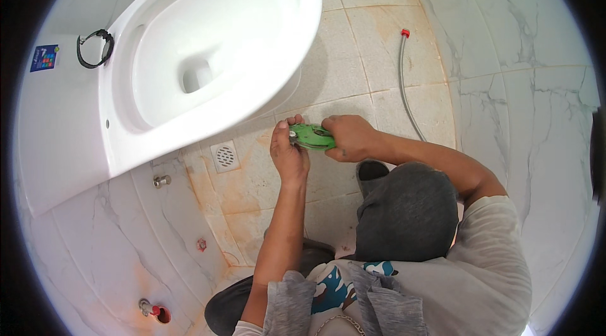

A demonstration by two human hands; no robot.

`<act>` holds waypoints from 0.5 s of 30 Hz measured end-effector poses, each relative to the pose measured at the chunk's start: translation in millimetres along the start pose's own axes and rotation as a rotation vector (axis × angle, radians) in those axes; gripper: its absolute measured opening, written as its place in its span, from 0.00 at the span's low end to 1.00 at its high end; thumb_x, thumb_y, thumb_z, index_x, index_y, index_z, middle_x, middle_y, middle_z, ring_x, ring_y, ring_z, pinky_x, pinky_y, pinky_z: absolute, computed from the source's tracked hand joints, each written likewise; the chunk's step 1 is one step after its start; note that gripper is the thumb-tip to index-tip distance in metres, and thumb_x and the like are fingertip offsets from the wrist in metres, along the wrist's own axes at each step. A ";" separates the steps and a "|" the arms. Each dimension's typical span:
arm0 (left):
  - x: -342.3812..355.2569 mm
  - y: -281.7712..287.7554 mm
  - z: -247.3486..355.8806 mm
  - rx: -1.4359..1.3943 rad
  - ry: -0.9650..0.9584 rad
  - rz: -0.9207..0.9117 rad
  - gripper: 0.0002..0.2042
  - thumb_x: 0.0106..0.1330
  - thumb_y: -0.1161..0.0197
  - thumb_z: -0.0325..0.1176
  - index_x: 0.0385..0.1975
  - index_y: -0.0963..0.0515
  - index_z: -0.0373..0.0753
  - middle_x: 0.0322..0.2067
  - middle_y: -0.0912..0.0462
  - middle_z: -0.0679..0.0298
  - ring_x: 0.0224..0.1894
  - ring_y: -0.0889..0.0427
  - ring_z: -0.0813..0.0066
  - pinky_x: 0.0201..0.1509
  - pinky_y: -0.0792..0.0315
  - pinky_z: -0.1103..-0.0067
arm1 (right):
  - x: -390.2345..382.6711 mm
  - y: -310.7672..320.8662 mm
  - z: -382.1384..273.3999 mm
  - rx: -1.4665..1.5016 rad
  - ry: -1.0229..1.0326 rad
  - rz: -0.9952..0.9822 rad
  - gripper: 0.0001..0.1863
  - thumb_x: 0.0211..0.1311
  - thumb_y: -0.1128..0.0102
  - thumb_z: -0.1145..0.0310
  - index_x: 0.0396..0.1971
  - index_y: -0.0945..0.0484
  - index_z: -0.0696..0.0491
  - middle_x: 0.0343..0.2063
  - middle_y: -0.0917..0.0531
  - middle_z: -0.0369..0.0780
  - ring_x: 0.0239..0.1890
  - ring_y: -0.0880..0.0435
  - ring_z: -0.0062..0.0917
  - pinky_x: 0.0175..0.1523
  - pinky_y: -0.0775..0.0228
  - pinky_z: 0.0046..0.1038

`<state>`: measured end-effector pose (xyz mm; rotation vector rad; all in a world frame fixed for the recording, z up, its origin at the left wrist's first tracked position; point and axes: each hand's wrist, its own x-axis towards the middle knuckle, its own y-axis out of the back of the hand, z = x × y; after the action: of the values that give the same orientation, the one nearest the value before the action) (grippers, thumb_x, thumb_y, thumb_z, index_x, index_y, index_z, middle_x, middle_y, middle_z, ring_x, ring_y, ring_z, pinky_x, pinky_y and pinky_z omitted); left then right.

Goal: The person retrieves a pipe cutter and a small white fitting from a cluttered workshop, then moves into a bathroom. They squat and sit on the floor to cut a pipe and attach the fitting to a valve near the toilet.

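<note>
Both of my hands meet over the tiled floor, beside the rim of a white toilet (214, 118). Between them is a small green hand tool (315, 136) with a rounded body and a round metal piece at its left end; its exact kind cannot be made out. My left hand (290, 154) grips that left end, thumb and fingers around it. The right hand (353, 138) is closed on the other end, fingers partly covering it.
On the toilet lie a black wristwatch-like band (95, 49) and a blue card or sticker (45, 58). A grey flexible hose (403, 74) with a red end rests on the floor at right. A floor drain (225, 156) and a metal wall valve (161, 181) are at left.
</note>
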<state>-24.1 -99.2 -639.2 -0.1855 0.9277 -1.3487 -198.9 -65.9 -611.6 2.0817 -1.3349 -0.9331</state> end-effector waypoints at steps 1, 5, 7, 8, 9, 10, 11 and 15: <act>0.1 0.0 -0.1 0.007 -0.007 -0.008 0.09 0.71 0.38 0.34 0.41 0.25 0.34 0.42 0.20 0.58 0.52 0.20 0.65 0.65 0.27 0.68 | -0.1 -2.3 0.3 0.018 0.030 0.042 0.23 0.46 0.34 0.59 0.37 0.25 0.61 0.37 0.19 0.51 0.40 0.19 0.50 0.44 0.26 0.46; -0.1 0.3 -1.3 0.040 -0.023 -0.009 0.11 0.72 0.40 0.36 0.41 0.26 0.32 0.41 0.21 0.58 0.52 0.20 0.63 0.65 0.27 0.66 | -0.9 -8.1 1.2 0.015 0.050 0.076 0.25 0.47 0.34 0.59 0.40 0.24 0.62 0.37 0.20 0.51 0.41 0.19 0.49 0.44 0.26 0.46; -0.7 0.8 -2.2 0.049 -0.017 -0.001 0.12 0.72 0.41 0.36 0.41 0.27 0.31 0.41 0.21 0.57 0.52 0.21 0.62 0.65 0.28 0.65 | -1.8 -7.7 1.3 0.002 0.034 0.035 0.25 0.47 0.34 0.59 0.39 0.24 0.62 0.36 0.20 0.52 0.40 0.19 0.49 0.43 0.26 0.46; -0.7 1.2 -2.7 0.047 -0.012 0.000 0.12 0.72 0.41 0.36 0.41 0.27 0.31 0.41 0.21 0.57 0.52 0.21 0.62 0.65 0.28 0.65 | -2.1 -6.6 1.4 0.000 0.042 0.027 0.24 0.47 0.34 0.59 0.39 0.24 0.62 0.36 0.20 0.52 0.39 0.19 0.49 0.43 0.26 0.46; -0.8 1.7 -3.2 0.045 -0.007 0.001 0.12 0.72 0.41 0.36 0.41 0.27 0.32 0.41 0.21 0.57 0.52 0.21 0.62 0.65 0.28 0.65 | -2.3 -5.3 1.4 -0.010 0.048 0.018 0.24 0.47 0.34 0.59 0.38 0.24 0.62 0.35 0.20 0.52 0.39 0.19 0.49 0.43 0.26 0.45; -1.0 2.4 -3.8 0.031 -0.001 0.001 0.11 0.72 0.40 0.36 0.40 0.26 0.32 0.41 0.21 0.58 0.51 0.20 0.64 0.65 0.28 0.66 | -2.3 -4.0 1.3 0.001 0.059 0.012 0.23 0.47 0.34 0.59 0.37 0.24 0.62 0.34 0.20 0.52 0.38 0.19 0.49 0.42 0.26 0.45; -0.8 3.1 -4.1 0.015 0.004 0.002 0.10 0.72 0.40 0.35 0.40 0.26 0.33 0.40 0.20 0.59 0.50 0.20 0.65 0.65 0.27 0.67 | -1.8 -2.6 1.3 0.003 0.067 0.004 0.23 0.47 0.34 0.59 0.36 0.24 0.62 0.34 0.20 0.52 0.38 0.19 0.50 0.42 0.26 0.45; -1.2 5.1 -6.9 -0.025 0.019 0.037 0.09 0.72 0.40 0.35 0.39 0.26 0.34 0.39 0.20 0.60 0.50 0.20 0.66 0.65 0.27 0.68 | -0.1 0.7 2.6 0.003 0.085 -0.045 0.21 0.47 0.34 0.60 0.34 0.25 0.62 0.32 0.20 0.53 0.35 0.19 0.51 0.41 0.27 0.45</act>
<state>-24.8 -94.1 -646.2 -0.1748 0.9600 -1.3073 -201.4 -66.2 -612.8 2.1373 -1.2521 -0.8514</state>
